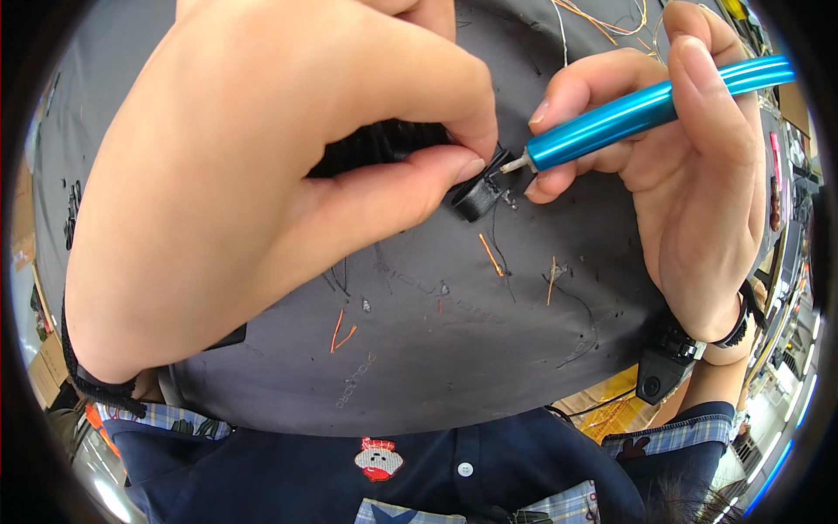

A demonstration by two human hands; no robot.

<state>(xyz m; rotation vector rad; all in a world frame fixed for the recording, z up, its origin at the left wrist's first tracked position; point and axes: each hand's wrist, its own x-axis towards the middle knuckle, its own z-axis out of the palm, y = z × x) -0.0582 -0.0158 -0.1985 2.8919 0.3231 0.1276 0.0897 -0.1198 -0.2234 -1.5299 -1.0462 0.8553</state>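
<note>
My left hand [262, 166] fills the upper left of the view and pinches a small black plastic part [476, 196] between thumb and forefinger, just above the dark grey mat [419, 349]. More of the black part shows behind my fingers. My right hand [681, 175] grips a slim blue metal screwdriver [637, 109] like a pen, its tip touching the black part from the right.
Short orange and black wire offcuts [342, 332] lie scattered on the mat. Loose orange wires [602, 17] lie at the far edge. A small black device [659, 371] is strapped to my right wrist, a black band circles my left wrist.
</note>
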